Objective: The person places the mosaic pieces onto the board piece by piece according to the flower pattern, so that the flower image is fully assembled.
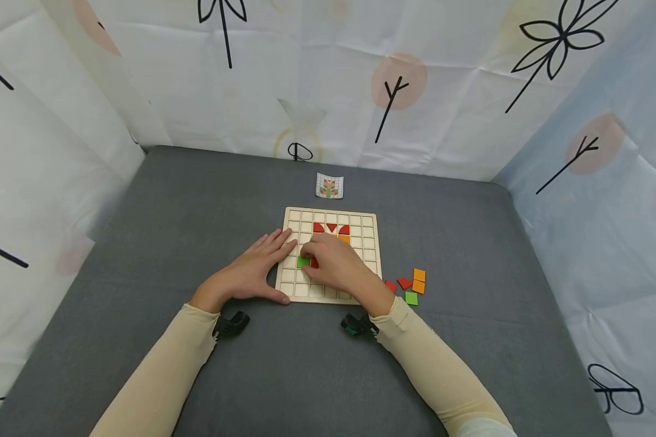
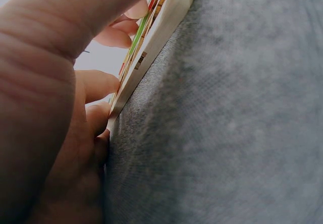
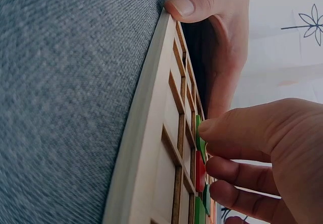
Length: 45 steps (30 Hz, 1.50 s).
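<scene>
A wooden grid board [image 1: 370, 255] lies flat on the grey table. My left hand [image 1: 254, 267] steadies it, thumb at the near left corner and spread fingers along the left edge. Over the board's middle, my right hand [image 1: 336, 262] pinches a green square tile [image 1: 303, 262] between thumb and forefinger, low at a grid cell. Beside that tile is a red tile [image 3: 200, 171], partly under the right fingers. Red shaped tiles [image 1: 331, 227] and an orange tile [image 1: 344, 239] fill cells farther back. The right hand hides some of the other cells.
Loose orange tiles [image 1: 418, 275], a red tile [image 1: 404, 283] and a green tile [image 1: 411, 298] lie right of the board. Behind it is a small pattern card [image 1: 329, 186]. Printed white cloth [image 1: 333, 79] surrounds the table's back and sides.
</scene>
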{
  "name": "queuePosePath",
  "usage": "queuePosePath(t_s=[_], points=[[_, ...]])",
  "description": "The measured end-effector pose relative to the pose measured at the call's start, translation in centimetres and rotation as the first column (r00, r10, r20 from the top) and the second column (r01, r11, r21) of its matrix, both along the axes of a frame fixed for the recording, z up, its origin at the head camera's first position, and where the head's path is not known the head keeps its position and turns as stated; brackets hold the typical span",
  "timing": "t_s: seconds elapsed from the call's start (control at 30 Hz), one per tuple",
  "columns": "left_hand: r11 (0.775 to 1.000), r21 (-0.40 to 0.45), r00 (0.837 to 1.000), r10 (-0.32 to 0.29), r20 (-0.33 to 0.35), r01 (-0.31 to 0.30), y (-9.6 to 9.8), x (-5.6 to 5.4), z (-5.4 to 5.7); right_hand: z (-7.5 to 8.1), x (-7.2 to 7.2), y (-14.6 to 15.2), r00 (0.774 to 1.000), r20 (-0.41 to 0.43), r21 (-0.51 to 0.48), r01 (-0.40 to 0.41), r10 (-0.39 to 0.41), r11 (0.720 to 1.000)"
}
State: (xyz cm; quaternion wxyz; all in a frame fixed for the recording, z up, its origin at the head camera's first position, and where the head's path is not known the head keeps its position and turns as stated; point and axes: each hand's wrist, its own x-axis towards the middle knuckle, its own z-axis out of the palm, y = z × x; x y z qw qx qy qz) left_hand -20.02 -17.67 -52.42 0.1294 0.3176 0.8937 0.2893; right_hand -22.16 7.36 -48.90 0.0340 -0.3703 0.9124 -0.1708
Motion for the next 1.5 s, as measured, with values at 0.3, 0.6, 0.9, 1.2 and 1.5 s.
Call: queuePosePath(t_s=[0.3, 0.6, 0.9, 1.2, 1.5], points=[[1.0, -0.001, 1.0, 0.006, 0.004, -0.006, -0.2, 0.1, -0.5, 0.0, 0.1, 0.0, 1.0, 0.011, 0.007, -0.001, 0.001, 1.0], [1.0, 0.009, 1.0, 0.009, 0.005, -0.009, 0.0, 0.2, -0.5, 0.8, 0.4, 0.4, 1.0, 0.005, 0.006, 0.016, -0.016, 1.0], [1.0, -0.006, 1.0, 0.008, -0.009, -0.008, 0.0, 0.1, -0.4, 1.8, 0.6, 1.9, 0.999, -0.009, -0.027, 0.032, -0.033, 0.999], [1.0, -0.017, 1.0, 0.018, -0.001, -0.018, 0.2, 0.1, -0.3, 2.1, 0.8, 3.8, 0.998, 0.013, -0.075, 0.069, -0.068, 0.995], [1.0, -0.02, 1.0, 0.023, 0.0, -0.023, 0.3, 0.2, -0.3, 2.6, 1.0, 5.6, 0.995, 0.018, -0.105, 0.095, -0.093, 0.99]])
